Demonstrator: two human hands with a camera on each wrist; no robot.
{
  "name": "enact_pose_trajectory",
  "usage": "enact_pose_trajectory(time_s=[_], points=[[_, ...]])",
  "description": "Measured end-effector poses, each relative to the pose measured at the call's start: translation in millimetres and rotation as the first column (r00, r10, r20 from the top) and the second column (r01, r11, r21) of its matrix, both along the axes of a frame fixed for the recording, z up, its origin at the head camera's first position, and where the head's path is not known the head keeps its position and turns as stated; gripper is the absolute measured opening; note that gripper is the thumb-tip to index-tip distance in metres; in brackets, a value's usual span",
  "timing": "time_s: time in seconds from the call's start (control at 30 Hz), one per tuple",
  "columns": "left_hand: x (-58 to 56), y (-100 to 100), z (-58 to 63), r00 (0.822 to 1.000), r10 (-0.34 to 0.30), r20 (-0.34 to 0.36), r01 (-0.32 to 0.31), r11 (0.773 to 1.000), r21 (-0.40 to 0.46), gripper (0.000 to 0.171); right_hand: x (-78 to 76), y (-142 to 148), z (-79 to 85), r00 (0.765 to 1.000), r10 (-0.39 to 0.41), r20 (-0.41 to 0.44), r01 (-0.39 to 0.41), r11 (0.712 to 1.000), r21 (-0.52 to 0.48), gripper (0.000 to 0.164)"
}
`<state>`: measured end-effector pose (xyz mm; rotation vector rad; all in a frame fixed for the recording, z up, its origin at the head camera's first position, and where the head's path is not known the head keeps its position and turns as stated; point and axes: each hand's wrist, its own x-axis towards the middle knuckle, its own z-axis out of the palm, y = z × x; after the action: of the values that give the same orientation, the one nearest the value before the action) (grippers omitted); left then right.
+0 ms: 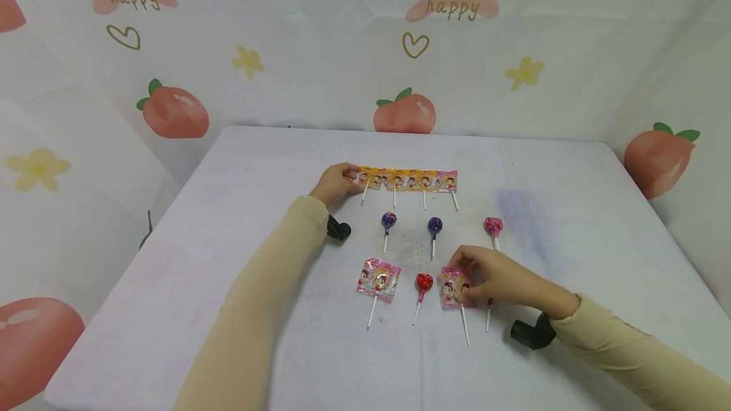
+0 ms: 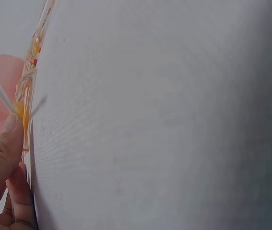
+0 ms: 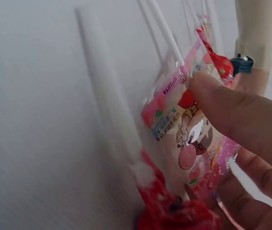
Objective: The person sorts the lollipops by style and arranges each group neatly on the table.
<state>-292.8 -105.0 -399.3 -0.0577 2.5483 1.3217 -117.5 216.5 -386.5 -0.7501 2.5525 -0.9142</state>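
Observation:
My left hand [image 1: 337, 182] is at the left end of a row of flat wrapped lollipops, where thumb and fingers pinch the edge of an orange-wrapped lollipop [image 1: 370, 177]. Its white stick [image 2: 2, 95] rises beside my thumb in the left wrist view. Nearer the front, my right hand [image 1: 495, 276] grips a pink-wrapped flat lollipop [image 1: 451, 287] by its sides, thumb on one edge and fingers on the other. Just right of that packet lies a red lollipop [image 3: 174, 211], mostly covered by the hand in the head view.
Two purple lollipops [image 1: 389, 221] and a pink round one [image 1: 493, 227] form a middle row. In front lie another pink flat packet [image 1: 378, 279] and a red round lollipop [image 1: 424, 283]. A fruit-patterned cloth [image 1: 320, 37] hangs behind the white table [image 1: 171, 271].

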Motion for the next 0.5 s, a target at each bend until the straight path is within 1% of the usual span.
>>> enact_pose_trajectory(time_s=[0.07, 0.23, 0.33, 0.43, 0.5], points=[[-0.2, -0.2, -0.3, 1.0, 0.0, -0.002, 0.0, 1.0, 0.003, 0.049, -0.5, 1.0, 1.6, 1.0, -0.019, 0.001, 0.019, 1.0, -0.017, 0.038], [-0.2, -0.4, -0.7, 1.0, -0.002, -0.005, 0.002, 1.0, 0.0, 0.049, -2.8, 2.7, 5.4, 0.998, -0.057, -0.029, 0.055, 0.996, -0.068, 0.039], [-0.2, -0.3, -0.9, 1.0, -0.001, -0.005, 0.001, 1.0, -0.007, 0.049, -5.4, 3.5, 6.9, 0.996, -0.084, -0.011, 0.082, 0.99, -0.112, 0.04], [-0.6, 0.0, -1.0, 1.0, 0.001, -0.004, -0.001, 1.0, -0.016, 0.049, -7.5, 3.8, 7.6, 0.993, -0.121, 0.011, 0.122, 0.984, -0.133, 0.042], [-0.8, 0.4, -1.2, 1.0, 0.003, -0.001, -0.003, 1.0, -0.017, 0.05, -8.5, 4.2, 8.1, 0.989, -0.145, -0.009, 0.143, 0.981, -0.132, 0.044]])
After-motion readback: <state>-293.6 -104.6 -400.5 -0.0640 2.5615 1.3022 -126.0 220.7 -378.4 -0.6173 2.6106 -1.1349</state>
